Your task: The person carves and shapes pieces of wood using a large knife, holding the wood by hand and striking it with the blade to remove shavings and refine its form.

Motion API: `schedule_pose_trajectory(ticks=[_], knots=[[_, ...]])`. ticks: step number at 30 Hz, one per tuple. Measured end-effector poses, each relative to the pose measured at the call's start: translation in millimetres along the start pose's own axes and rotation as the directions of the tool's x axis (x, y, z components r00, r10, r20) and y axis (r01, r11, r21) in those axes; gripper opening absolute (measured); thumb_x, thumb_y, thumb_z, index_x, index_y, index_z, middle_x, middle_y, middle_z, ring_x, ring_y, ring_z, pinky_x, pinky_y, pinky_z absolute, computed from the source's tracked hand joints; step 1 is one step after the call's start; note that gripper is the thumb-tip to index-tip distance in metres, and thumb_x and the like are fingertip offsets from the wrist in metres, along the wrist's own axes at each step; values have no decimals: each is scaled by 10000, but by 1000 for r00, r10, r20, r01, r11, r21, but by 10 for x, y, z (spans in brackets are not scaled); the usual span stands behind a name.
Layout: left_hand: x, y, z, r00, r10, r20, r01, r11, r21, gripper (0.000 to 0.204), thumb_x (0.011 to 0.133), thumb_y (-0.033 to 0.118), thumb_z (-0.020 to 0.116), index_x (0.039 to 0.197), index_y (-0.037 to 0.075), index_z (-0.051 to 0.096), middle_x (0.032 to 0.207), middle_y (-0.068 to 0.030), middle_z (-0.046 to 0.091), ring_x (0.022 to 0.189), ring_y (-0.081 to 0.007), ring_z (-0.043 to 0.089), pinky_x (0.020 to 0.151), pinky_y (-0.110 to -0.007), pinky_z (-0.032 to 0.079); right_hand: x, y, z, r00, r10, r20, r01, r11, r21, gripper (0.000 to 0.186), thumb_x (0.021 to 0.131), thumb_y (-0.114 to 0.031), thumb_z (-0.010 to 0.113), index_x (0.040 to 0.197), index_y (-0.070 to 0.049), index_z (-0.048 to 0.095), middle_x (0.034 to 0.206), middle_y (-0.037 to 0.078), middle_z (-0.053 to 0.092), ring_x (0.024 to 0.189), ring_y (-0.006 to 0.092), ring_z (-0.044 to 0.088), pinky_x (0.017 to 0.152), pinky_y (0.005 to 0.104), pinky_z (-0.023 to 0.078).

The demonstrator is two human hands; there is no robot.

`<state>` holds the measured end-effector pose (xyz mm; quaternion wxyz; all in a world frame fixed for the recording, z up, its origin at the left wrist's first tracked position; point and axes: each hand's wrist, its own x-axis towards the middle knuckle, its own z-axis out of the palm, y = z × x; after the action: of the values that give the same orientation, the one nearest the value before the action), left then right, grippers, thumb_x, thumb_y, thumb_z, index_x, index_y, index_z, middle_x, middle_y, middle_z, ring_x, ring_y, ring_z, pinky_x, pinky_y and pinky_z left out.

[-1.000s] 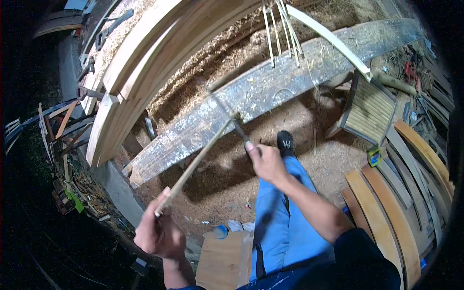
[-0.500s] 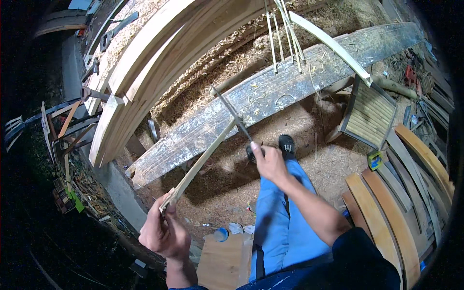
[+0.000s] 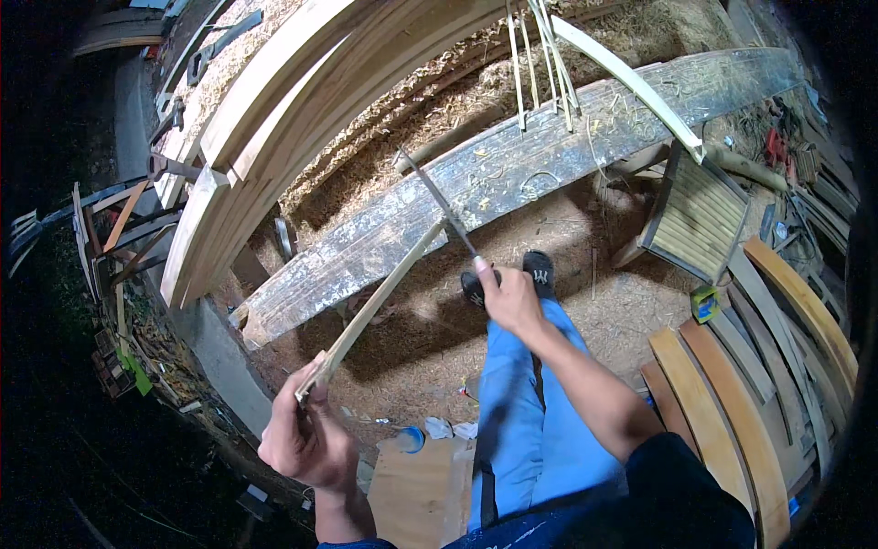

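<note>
Down at the lower left, the left hand is closed round the near end of a thin bamboo strip that slants up to the right. Crossing its far end is a narrow knife blade, its handle gripped in the closed right hand above a blue trouser leg. Behind lies a long weathered plank; a small green-and-yellow packet sits at the right, on sawdust beside curved boards
</note>
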<state>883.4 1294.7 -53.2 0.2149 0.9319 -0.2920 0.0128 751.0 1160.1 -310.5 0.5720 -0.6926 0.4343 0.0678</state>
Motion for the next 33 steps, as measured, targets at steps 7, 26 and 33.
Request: schedule_pose_trajectory(ticks=[7, 26, 33], knots=[[-75, -50, 17, 994, -102, -50, 97, 991, -92, 153, 965, 31, 639, 1041, -95, 680, 933, -134, 740, 848, -151, 673, 833, -281, 528, -664, -965, 63, 881, -463, 95, 422, 862, 281, 611, 1009, -527, 500, 720, 7, 571, 558, 249, 568, 548, 411, 642, 507, 476, 483], [-298, -218, -64, 945, -323, -49, 311, 935, -167, 187, 990, 56, 625, 1078, -105, 664, 933, -87, 710, 857, -106, 635, 809, -244, 517, -228, -292, 174, 984, -174, -37, 177, 979, 102, 564, 1002, -455, 547, 720, 28, 625, 602, 278, 573, 560, 401, 634, 534, 463, 472], [-237, -233, 59, 946, -283, -159, 263, 955, -135, 125, 899, -82, 651, 1019, -104, 678, 882, -167, 735, 789, -170, 695, 758, -278, 557, -440, -539, 36, 960, -246, 133, 232, 966, 116, 675, 998, -570, 484, 682, 21, 558, 610, 277, 601, 602, 471, 646, 553, 533, 491]])
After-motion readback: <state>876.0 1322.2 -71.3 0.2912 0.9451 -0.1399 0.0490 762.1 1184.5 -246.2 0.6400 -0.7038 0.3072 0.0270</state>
